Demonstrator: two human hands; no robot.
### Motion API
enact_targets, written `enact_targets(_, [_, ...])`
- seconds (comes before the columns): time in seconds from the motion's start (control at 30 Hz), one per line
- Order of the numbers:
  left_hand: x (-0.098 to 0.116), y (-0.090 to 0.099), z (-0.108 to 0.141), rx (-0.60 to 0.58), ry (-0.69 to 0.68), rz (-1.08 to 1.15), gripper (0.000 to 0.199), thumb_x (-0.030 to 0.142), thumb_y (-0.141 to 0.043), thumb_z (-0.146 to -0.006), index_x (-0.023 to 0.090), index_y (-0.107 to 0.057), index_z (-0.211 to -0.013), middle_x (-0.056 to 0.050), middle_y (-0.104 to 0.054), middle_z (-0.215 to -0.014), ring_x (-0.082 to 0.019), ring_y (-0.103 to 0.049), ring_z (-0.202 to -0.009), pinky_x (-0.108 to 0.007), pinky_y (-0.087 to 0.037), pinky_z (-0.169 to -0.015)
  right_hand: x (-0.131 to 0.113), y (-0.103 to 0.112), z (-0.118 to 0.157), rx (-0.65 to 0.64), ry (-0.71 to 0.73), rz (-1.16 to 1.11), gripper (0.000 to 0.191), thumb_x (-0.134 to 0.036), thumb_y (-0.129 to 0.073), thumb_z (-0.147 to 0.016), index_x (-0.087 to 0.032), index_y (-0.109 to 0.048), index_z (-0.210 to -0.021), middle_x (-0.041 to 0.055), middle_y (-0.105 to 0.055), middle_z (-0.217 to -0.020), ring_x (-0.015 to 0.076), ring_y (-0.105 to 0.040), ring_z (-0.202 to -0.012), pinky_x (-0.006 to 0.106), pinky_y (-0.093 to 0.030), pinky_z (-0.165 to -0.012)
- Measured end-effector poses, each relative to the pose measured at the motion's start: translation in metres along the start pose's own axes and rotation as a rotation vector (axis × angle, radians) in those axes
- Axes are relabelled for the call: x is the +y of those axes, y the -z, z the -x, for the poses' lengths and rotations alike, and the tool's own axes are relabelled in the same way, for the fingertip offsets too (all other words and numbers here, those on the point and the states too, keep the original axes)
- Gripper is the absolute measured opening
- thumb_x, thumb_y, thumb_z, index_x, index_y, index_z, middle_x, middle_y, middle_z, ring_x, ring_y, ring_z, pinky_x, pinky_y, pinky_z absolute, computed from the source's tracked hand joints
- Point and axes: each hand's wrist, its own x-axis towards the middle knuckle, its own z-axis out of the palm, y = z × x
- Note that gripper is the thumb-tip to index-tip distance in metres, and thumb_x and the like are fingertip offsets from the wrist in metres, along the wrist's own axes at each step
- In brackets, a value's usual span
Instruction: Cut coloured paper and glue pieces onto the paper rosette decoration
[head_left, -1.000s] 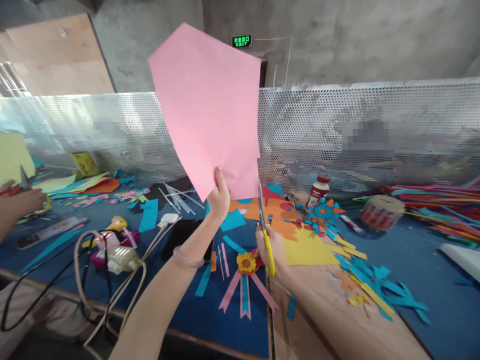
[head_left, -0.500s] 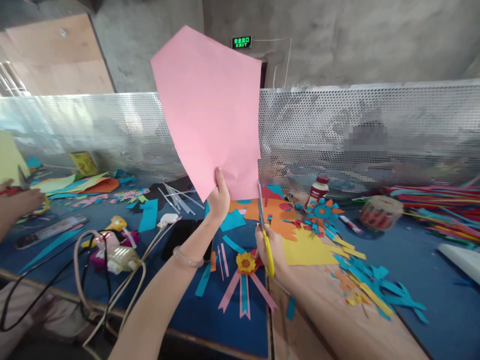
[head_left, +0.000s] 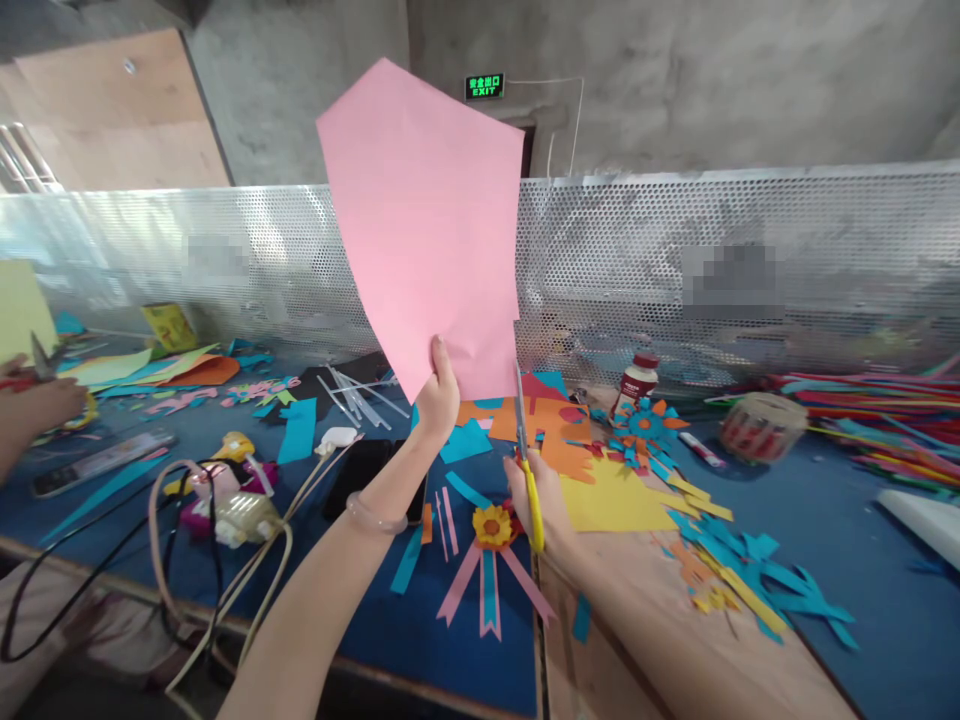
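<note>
A large sheet of pink paper (head_left: 431, 230) stands upright, pinched near its lower edge by my left hand (head_left: 439, 390), thumb in front. My right hand (head_left: 541, 492) grips the yellow-handled scissors (head_left: 534, 510), whose blades point up at the sheet's lower right corner and look nearly closed. Below, on the blue table, lies a yellow paper flower (head_left: 492, 526) with pink and blue ribbon tails. Orange paper (head_left: 566, 440) and yellow paper (head_left: 615, 497) are spread behind and beside my right hand.
Cables and a power adapter (head_left: 244, 515) lie left of my left forearm, near a dark phone (head_left: 360, 480). A bottle (head_left: 637, 380), a tape roll (head_left: 763, 427) and blue scraps (head_left: 795, 585) are at right. Another person's hand (head_left: 37, 410) holds scissors at far left.
The pink sheet's top left part has swung slightly right. My right hand and the scissors have shifted a little left. My left hand has hardly moved.
</note>
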Motion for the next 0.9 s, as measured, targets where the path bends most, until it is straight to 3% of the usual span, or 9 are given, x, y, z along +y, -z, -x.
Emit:
enact_targets(0.23, [-0.0008,0.0004,0.0006,-0.017,-0.009,0.010,0.053,0.052,-0.045,-0.092,0.012,-0.058,-0.126,-0.014,-0.057,-0.134,-0.024,-0.039,-0.136,-0.036,-0.023,-0.119,-0.0022,0.0005,0.0011,0.004,0.010,0.001,0.031,-0.048,-0.047,-0.086,-0.021,-0.045,-0.071,-0.0027,-0.050,-0.062,0.0139,-0.050,-0.057,0.024,-0.036,-0.054])
enact_targets(0.7, [-0.0001,-0.0001,0.0053,-0.004,0.031,0.013,0.048,0.050,-0.049,-0.090,0.014,-0.063,-0.119,-0.012,-0.061,-0.129,-0.023,-0.046,-0.131,-0.030,-0.029,-0.116,0.0000,0.0002,-0.0034,0.043,0.054,0.018,0.036,-0.049,-0.039,-0.087,-0.020,-0.045,-0.066,-0.0011,-0.048,-0.057,0.0139,-0.045,-0.052,0.026,-0.033,-0.051])
enact_targets(0.9, [0.0022,0.0001,0.0025,0.015,-0.013,0.034,0.044,0.045,-0.049,-0.092,0.013,-0.063,-0.118,-0.012,-0.061,-0.129,-0.023,-0.045,-0.132,-0.031,-0.029,-0.116,0.0010,0.0014,-0.0039,0.045,0.053,0.023,0.039,-0.051,-0.039,-0.088,-0.020,-0.045,-0.065,-0.0014,-0.047,-0.055,0.0138,-0.045,-0.051,0.025,-0.033,-0.051])
